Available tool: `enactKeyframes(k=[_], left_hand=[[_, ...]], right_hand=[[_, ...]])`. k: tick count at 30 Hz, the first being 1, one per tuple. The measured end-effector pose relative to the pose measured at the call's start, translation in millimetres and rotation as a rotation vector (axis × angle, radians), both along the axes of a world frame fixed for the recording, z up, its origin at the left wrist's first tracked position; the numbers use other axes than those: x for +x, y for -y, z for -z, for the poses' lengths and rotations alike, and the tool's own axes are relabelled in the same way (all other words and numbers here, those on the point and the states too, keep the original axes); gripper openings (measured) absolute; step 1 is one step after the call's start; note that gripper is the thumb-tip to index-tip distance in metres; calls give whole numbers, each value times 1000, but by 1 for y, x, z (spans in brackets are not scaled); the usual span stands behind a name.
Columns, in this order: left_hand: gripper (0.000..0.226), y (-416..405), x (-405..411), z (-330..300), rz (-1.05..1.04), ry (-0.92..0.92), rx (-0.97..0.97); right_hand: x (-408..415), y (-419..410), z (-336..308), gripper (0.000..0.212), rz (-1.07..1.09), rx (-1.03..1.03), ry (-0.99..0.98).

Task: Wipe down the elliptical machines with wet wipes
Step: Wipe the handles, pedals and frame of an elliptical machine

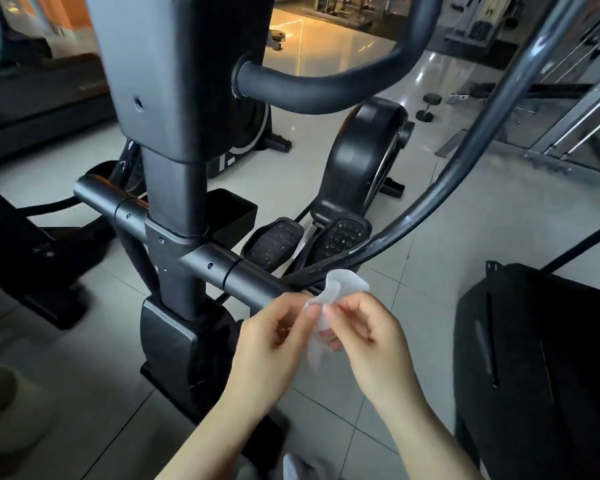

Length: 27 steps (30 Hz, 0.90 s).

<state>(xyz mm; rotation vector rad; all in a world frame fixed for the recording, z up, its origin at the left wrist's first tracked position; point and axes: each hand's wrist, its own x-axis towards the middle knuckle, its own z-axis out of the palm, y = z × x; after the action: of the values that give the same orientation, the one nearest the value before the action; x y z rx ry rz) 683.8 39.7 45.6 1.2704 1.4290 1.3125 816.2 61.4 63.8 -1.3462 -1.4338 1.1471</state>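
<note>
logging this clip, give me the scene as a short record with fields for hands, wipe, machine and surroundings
setting: gym, tiled floor
left hand: fingers pinch the wipe
right hand: fingers pinch the wipe
wipe: white, crumpled, held between both hands in front of the crossbar end
crossbar: dark, horizontal, runs through the column
column: grey, upright
pedals: two, black, studded, behind the crossbar
arm: curved, dark, rises to the upper right
dumbbell: on the floor, far back
wiping: wipe does not appear pressed to the machine
</note>
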Motion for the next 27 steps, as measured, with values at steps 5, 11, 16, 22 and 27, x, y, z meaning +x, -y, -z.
enactKeyframes(k=[5, 11, 16, 22, 27], left_hand=[[48, -2, 3, 0, 163, -1, 28], [57, -19, -4, 4, 102, -28, 7], [54, -28, -17, 2, 166, 461, -66], [58, -31, -55, 13, -58, 479, -162], [49, -24, -70, 31, -257, 61, -222]], right_hand=[[4, -5, -1, 21, -27, -18, -174], [9, -14, 7, 29, -132, 178, 132], [14, -18, 7, 55, -164, 197, 191], [14, -36, 27, 44, 10, -8, 46], [4, -33, 47, 41, -43, -11, 160]])
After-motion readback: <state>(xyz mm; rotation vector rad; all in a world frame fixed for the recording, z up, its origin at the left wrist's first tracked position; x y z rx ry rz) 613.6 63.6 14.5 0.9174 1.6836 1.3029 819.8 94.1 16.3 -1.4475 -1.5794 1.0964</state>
